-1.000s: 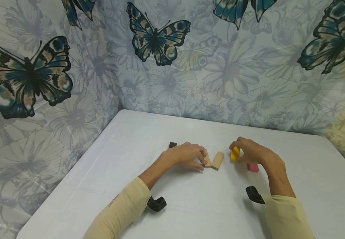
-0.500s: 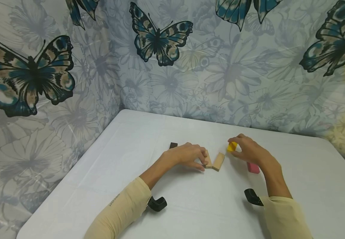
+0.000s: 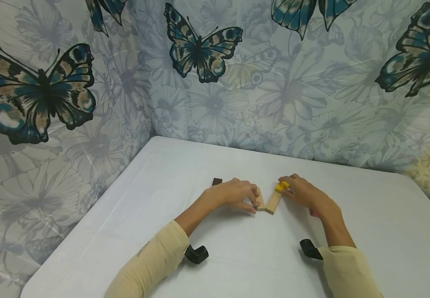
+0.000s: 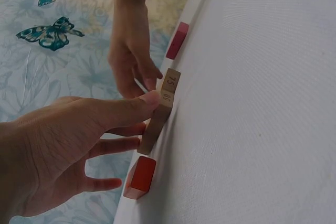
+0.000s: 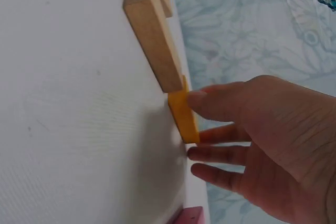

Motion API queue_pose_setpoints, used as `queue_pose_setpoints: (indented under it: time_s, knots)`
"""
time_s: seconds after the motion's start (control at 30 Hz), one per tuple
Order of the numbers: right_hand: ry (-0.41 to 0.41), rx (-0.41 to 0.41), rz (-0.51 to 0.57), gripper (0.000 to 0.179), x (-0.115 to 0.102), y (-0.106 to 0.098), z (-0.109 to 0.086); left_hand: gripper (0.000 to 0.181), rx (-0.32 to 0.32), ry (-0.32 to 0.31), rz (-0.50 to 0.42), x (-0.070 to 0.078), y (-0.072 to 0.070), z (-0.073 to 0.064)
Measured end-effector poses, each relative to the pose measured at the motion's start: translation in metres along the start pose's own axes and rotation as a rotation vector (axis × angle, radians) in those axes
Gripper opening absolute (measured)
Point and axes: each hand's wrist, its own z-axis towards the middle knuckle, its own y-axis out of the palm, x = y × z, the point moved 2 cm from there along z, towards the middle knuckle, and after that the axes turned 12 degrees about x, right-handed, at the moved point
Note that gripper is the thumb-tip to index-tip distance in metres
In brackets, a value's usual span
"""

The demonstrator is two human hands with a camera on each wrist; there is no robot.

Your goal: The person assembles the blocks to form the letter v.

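Observation:
Two plain wooden blocks lie in a V on the table, a left one point(image 3: 261, 202) and a right one point(image 3: 273, 203), with numbers stamped on their near ends. My left hand point(image 3: 235, 193) holds the left block, thumb point(image 4: 149, 99) at its numbered end and fingers behind. My right hand point(image 3: 306, 193) pinches a yellow block point(image 5: 182, 116) between thumb and fingers, right at the far end of the right wooden block. A red-orange block point(image 4: 140, 177) stands beside my left fingers, hidden from the head view by that hand.
A pink block point(image 4: 178, 40) lies near my right wrist, mostly covered by it in the head view. A dark block point(image 3: 217, 181) shows behind my left hand. The white table point(image 3: 237, 256) meets a butterfly-print wall covering point(image 3: 215, 103) at its back edge.
My right hand has carried the yellow block leftward to the far end of the right wooden block, tilting it on the way. My left hand has stayed in place.

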Motion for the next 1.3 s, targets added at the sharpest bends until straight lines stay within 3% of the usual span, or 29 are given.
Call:
queue_pose_setpoints:
  time_s: [0.17,0.4,0.87,1.3]
  knots:
    - [0.006,-0.047,0.022,0.044,0.0,-0.0047,-0.0019,0.028,-0.001,-0.007,0.001,0.0005,-0.0003,-0.0002]
    - [-0.046,-0.038,0.004,0.042,-0.0033,-0.0049,-0.0032,0.027,-0.001,-0.018,-0.013,0.0006,-0.0009,-0.0007]
    - [-0.059,-0.062,0.005,0.041,-0.0042,-0.0048,-0.0013,0.027,0.004,-0.017,-0.014,0.0019,-0.0025,-0.0009]
    - [-0.081,-0.036,-0.005,0.036,-0.0052,-0.003,-0.001,0.028,0.007,-0.01,-0.016,-0.0003,0.0016,0.0006]
